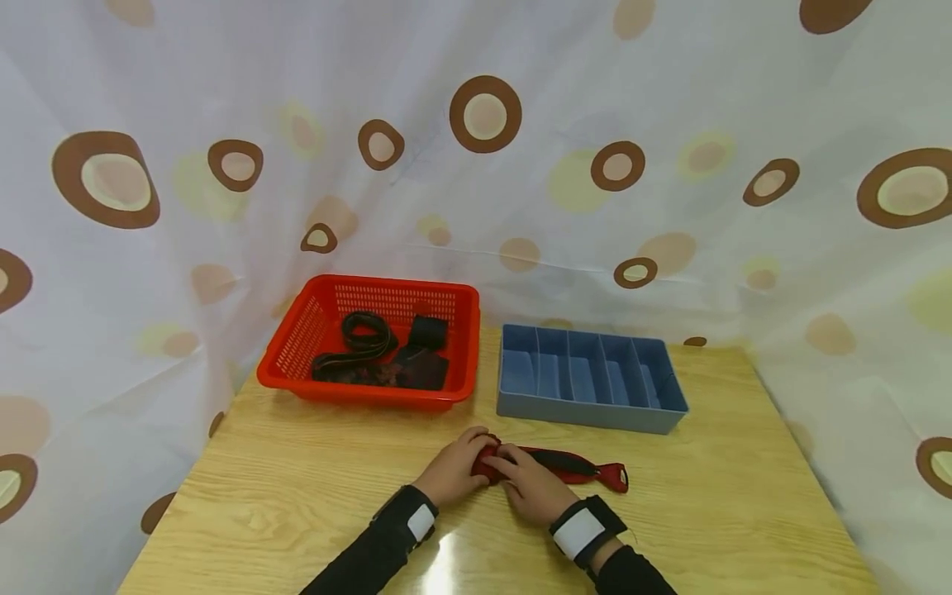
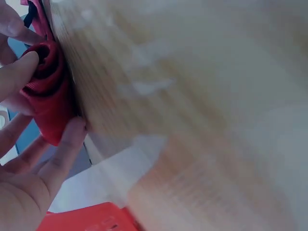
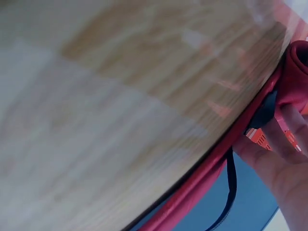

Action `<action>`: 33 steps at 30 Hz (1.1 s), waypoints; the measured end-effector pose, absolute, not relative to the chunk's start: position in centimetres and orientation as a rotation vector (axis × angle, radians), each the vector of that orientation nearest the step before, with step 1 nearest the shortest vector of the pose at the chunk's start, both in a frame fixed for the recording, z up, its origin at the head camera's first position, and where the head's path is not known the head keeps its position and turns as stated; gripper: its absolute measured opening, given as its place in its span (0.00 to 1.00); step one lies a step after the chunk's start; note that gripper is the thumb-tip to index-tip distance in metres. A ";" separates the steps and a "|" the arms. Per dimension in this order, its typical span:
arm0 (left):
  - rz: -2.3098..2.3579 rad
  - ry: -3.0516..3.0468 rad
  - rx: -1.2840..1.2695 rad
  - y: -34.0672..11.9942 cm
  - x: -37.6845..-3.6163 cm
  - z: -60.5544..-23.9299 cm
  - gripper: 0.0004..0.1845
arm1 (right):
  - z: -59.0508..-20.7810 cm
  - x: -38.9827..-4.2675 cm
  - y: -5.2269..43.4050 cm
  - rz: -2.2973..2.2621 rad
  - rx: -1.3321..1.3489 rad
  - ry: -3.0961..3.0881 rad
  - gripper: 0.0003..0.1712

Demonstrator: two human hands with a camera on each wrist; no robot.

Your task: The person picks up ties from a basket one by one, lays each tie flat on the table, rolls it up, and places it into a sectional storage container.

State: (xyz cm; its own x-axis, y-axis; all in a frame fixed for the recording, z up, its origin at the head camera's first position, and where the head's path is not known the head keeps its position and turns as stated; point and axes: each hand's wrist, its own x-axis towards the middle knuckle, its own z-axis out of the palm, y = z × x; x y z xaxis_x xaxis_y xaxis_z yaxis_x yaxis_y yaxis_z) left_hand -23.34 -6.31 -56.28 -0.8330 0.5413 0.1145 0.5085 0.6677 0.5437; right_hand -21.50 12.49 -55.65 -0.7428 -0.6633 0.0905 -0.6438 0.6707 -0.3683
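A red necktie [image 1: 576, 467] with a black underside lies on the table, its left part wound into a roll [image 2: 53, 96] and its knotted end to the right. My left hand [image 1: 451, 473] grips the roll from the left, with its fingers and thumb around it. From the right, my right hand [image 1: 537, 486] holds the necktie where the flat strip meets the roll. In the right wrist view, the strip [image 3: 192, 192] runs away from the fingers, with a thin black cord beside it.
Behind my left hand stands a red plastic basket [image 1: 372, 398] with a coiled black strap [image 1: 364, 335], a black roll [image 1: 428, 332] and dark flat items. A blue-grey divided tray [image 1: 587, 411] stands right of it. A patterned curtain [image 1: 521, 207] surrounds the wooden table [image 1: 714, 512].
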 end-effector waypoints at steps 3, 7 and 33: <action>0.806 2.883 0.917 -5.8 -23.6 -55.9 0.22 | -55.7 -21.5 12.6 -0.625 -1.071 2.857 0.25; 0.600 2.903 0.969 -4.6 -24.1 -55.1 0.12 | -55.6 -21.2 12.7 -0.580 -1.132 2.954 0.22; 0.632 2.807 0.985 -2.2 -25.1 -54.6 0.27 | -54.5 -20.2 16.4 -0.589 -0.915 3.037 0.23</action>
